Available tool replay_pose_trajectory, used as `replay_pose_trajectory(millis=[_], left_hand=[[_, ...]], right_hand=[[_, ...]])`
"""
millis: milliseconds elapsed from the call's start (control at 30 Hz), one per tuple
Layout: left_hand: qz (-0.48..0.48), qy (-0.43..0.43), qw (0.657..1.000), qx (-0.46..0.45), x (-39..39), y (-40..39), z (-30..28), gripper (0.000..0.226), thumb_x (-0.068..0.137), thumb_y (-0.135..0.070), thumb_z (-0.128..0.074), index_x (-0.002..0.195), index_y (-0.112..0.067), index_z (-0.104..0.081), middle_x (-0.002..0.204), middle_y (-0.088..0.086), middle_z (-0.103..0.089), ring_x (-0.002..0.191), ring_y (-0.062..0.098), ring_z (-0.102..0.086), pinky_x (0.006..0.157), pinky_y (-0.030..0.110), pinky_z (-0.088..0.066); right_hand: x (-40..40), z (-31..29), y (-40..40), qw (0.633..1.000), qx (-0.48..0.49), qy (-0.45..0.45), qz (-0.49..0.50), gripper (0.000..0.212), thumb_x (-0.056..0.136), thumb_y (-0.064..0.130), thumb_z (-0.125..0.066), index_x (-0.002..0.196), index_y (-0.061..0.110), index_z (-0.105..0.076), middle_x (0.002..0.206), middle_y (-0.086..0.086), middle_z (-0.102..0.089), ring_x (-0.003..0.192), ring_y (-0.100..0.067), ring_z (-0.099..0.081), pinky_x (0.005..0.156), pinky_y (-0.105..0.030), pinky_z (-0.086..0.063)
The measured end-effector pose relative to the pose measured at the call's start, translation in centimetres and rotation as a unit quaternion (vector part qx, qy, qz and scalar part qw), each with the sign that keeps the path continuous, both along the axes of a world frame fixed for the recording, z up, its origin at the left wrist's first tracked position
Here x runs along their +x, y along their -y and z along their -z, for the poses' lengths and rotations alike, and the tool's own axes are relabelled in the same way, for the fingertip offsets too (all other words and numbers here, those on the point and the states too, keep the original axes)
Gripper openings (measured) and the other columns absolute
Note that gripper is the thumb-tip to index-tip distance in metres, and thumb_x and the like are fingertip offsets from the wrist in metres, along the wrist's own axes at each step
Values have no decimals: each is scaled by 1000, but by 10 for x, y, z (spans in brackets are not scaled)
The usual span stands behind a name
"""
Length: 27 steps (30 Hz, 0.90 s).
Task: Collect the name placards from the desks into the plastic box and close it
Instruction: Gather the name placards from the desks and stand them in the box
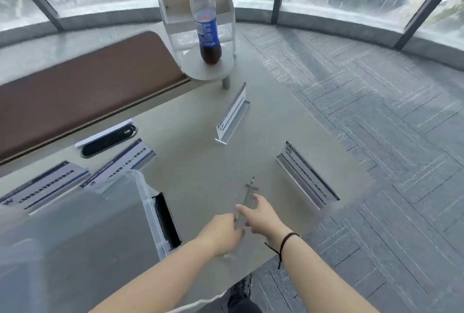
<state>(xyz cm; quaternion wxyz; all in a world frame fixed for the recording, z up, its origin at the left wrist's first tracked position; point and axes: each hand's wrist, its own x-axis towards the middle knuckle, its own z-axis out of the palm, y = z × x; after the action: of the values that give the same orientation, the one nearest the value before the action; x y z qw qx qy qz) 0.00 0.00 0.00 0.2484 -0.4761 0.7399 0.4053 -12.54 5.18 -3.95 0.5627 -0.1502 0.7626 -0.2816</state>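
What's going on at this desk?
A person is gathering name placards. Both hands, left hand and right hand, hold one clear placard edge-on just above the desk. The plastic box sits to their left. Four more placards stand on the desk, the nearest to the right.

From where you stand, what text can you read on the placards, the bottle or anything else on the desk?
Placard beside the plastic box: "有限公司" at the end of the line; the rest is blurred.
Far-left placard: one line of characters, too blurred to read.
Middle placard: too small to read.
Right placard: too blurred to read.
Bottle: blue label, print unreadable.
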Motion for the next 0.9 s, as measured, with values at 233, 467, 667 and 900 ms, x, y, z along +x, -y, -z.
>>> replay_pose_trajectory(millis=[233,467,667,900], left_hand=[[5,7,999,37,10,-8,-1,23,95,-31,-44,75,-20,-45,79,1,-54,77,32,-55,61,30,-35],[17,17,999,33,11,-13,-3,32,97,-27,-37,68,-16,-43,94,16,-65,79,34,-56,65,31,-38],[33,35,999,-2,13,-14,-10,36,101,-28,-35,81,-7,-57,100,22,-66,88,38,-64,67,33,-42],[22,8,999,-39,6,-7,-28,35,100,-27,-35,70,-12,-46,95,23,-65,87,41,-61,68,37,-44]], right_hand=[[-11,-6,3,997,-14,60,35,76,83,37,-72,146,24,-31,108,-2,-63,93,-26,-70,68,-32,-52],[-30,-15,19,998,-41,18,42,69,85,36,-66,146,34,-33,127,5,-58,78,-19,-72,67,-31,-55],[-40,-18,27,999,-42,-18,11,34,80,32,-63,113,31,-56,99,-6,-68,55,-14,-65,60,-30,-53],[-51,-36,38,991,-72,-113,-14,19,75,29,-57,94,29,-56,82,-4,-73,83,-19,-68,69,-32,-52]])
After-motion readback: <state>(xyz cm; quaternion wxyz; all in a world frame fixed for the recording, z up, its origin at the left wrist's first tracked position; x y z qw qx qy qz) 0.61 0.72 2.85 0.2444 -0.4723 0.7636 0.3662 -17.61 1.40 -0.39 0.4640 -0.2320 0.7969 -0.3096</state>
